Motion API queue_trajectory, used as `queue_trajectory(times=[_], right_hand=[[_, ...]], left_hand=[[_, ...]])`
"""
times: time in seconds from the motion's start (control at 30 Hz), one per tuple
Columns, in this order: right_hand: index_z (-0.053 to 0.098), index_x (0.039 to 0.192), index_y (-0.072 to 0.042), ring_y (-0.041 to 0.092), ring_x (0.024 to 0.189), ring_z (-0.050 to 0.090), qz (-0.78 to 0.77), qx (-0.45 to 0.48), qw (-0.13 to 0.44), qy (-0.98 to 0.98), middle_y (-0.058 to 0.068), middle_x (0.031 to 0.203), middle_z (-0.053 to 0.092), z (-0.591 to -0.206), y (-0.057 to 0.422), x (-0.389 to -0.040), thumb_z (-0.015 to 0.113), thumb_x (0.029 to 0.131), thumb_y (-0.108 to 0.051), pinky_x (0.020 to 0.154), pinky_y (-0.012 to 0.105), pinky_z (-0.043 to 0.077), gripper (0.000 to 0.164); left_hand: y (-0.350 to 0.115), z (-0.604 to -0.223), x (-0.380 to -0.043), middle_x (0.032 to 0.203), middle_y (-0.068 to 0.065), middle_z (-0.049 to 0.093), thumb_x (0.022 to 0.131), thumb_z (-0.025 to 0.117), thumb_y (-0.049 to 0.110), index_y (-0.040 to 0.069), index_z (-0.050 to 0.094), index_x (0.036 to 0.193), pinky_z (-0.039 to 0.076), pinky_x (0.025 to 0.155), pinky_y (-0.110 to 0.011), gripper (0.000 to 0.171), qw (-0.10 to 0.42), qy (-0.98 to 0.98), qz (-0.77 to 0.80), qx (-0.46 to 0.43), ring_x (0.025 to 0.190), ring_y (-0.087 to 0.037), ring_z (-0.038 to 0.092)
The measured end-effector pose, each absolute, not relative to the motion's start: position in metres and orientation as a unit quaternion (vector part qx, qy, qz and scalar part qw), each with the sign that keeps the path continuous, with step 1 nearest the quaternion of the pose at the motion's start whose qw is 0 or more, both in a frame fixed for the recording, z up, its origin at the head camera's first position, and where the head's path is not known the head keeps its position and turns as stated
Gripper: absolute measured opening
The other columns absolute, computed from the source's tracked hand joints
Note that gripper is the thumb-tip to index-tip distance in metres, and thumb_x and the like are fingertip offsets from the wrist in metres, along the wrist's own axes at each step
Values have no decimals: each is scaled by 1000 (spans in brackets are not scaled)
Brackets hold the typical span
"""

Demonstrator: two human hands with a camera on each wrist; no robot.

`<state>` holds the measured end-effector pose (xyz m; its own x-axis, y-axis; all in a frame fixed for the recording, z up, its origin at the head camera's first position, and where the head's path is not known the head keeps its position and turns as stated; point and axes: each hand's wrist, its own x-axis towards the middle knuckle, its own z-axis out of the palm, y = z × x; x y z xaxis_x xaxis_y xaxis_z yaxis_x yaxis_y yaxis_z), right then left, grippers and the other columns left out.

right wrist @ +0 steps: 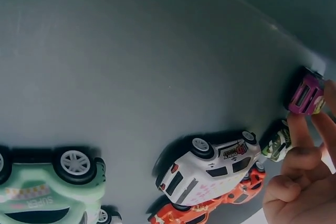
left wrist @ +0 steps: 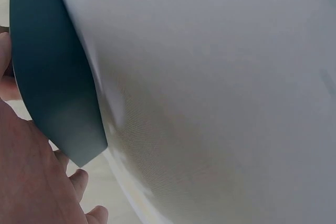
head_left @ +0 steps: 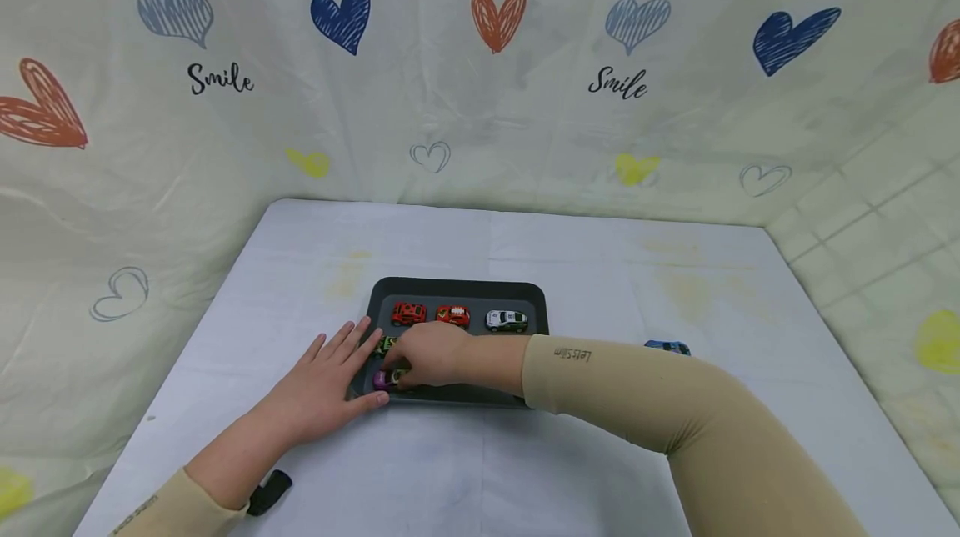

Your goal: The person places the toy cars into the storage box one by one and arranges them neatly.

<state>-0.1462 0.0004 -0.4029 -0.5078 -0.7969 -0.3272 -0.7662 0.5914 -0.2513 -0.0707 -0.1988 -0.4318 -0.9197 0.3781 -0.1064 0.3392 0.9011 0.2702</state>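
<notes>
In the head view, my right hand [head_left: 431, 353] reaches into the dark grey tray [head_left: 536, 295]. Its fingers pinch a small purple toy car [head_left: 381, 379] in the near left corner; the right wrist view shows this purple toy car [right wrist: 310, 93] at the fingertips, by the tray wall. Beside it sits a green patterned toy car [right wrist: 278, 142], partly behind the fingers. My left hand [head_left: 322, 391] lies with spread, straight fingers along the tray's left edge, thumb at the near corner. From the left wrist, the tray's outer side [left wrist: 55, 72] shows next to that hand.
Two red toy cars [head_left: 408, 313] and a white-and-black one [head_left: 506, 321] stand along the tray's far side. The right wrist view adds a white car [right wrist: 215, 169] and a mint green car [right wrist: 47, 187]. A blue toy car [head_left: 667, 347] is on the table, partly behind the right sleeve.
</notes>
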Motion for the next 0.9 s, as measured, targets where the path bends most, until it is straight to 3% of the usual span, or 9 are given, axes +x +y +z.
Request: queue_trajectory(times=[0.2, 0.43, 0.63, 0.9], right_hand=[[69, 128, -32, -3, 94, 60, -60, -440, 210, 871, -16, 112, 69, -397, 7, -146, 75, 90, -37, 79, 19, 51, 39], [68, 129, -31, -2, 76, 55, -105, -415, 193, 883, -18, 85, 64, -385, 27, -157, 76, 88, -37, 67, 19, 48, 42], [69, 129, -28, 0, 83, 59, -160, -384, 195, 888, -16, 91, 67, -371, 53, -164, 75, 90, -34, 74, 23, 51, 41], [69, 128, -28, 9, 90, 59, -218, -335, 170, 901, -10, 104, 68, -354, 94, -170, 73, 91, -34, 73, 28, 51, 38]], left_hand=[[-197, -430, -71, 165, -9, 18, 89, 49, 75, 16, 30, 158, 15, 117, -62, 93, 73, 972, 124, 189, 150, -36, 18], [-197, -431, -70, 165, -9, 19, 87, 51, 75, 15, 31, 157, 16, 117, -62, 95, 67, 972, 126, 187, 149, -36, 18], [-196, -431, -69, 165, -8, 17, 89, 56, 69, 15, 28, 158, 14, 117, -61, 92, 75, 974, 121, 178, 150, -35, 17], [-193, -429, -69, 166, -7, 15, 89, 56, 69, 17, 27, 159, 13, 118, -61, 92, 87, 975, 116, 170, 150, -35, 15]])
